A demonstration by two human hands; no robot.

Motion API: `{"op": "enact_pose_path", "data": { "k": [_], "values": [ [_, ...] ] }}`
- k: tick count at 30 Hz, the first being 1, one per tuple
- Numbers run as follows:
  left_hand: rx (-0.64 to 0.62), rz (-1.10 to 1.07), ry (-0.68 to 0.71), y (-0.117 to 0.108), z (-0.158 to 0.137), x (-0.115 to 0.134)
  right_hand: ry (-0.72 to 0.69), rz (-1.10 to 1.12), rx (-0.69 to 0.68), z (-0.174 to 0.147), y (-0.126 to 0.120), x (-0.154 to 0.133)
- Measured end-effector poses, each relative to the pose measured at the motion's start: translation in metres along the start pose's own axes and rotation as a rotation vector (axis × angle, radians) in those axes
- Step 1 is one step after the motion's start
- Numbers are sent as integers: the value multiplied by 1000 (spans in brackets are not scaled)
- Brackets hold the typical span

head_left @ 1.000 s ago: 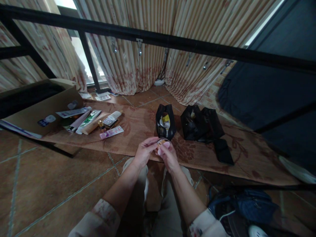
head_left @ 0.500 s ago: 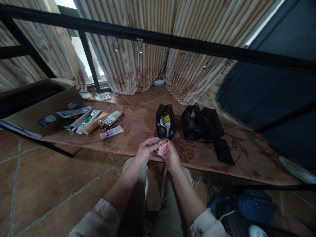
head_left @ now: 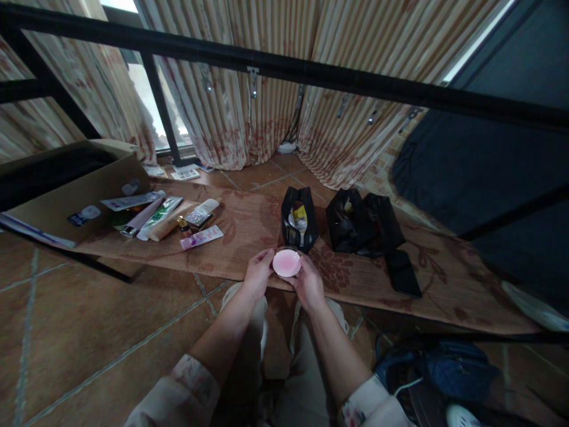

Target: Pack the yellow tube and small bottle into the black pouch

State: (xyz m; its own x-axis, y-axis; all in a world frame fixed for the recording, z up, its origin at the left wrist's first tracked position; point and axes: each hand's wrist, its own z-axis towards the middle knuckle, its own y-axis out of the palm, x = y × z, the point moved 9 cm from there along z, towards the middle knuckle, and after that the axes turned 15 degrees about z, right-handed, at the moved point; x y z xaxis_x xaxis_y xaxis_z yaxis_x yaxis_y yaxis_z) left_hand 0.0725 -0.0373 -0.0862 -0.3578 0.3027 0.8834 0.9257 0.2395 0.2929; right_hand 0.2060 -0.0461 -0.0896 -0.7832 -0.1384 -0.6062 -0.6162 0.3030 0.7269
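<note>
Between my two hands is a small round jar [head_left: 287,263], its pale pink flat face turned up toward me. My left hand [head_left: 259,274] grips it at the left edge with thumb and fingers. On the other side my right hand [head_left: 310,283] has its fingers round the right edge. Just beyond the jar stands a black open-topped pouch [head_left: 299,218] with a yellow and white packet [head_left: 299,219] inside. The jar is held low over the front edge of the cloth-covered bench [head_left: 249,237].
Two more black bags [head_left: 349,222] and a dark phone [head_left: 402,273] lie to the right. Several tubes [head_left: 162,218], a small gold-capped bottle [head_left: 183,225] and a cardboard box [head_left: 80,204] are on the left. A black metal bar [head_left: 284,62] crosses above the bench.
The jar has been turned in my hands, from tilted with its ribbed side showing to its round pink face fully toward me. The things on the bench stay put.
</note>
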Motion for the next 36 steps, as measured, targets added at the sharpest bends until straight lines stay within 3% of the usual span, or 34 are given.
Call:
{"op": "enact_pose_path", "data": {
  "k": [15,22,36],
  "values": [
    [74,13,-83,-8,5,-12,30,15,-73,-2,7,4],
    [-11,35,-66,1,2,-6,1,7,-98,-3,11,1],
    [-50,60,-54,4,1,-7,36,-28,-94,-3,10,3]
  ]
}}
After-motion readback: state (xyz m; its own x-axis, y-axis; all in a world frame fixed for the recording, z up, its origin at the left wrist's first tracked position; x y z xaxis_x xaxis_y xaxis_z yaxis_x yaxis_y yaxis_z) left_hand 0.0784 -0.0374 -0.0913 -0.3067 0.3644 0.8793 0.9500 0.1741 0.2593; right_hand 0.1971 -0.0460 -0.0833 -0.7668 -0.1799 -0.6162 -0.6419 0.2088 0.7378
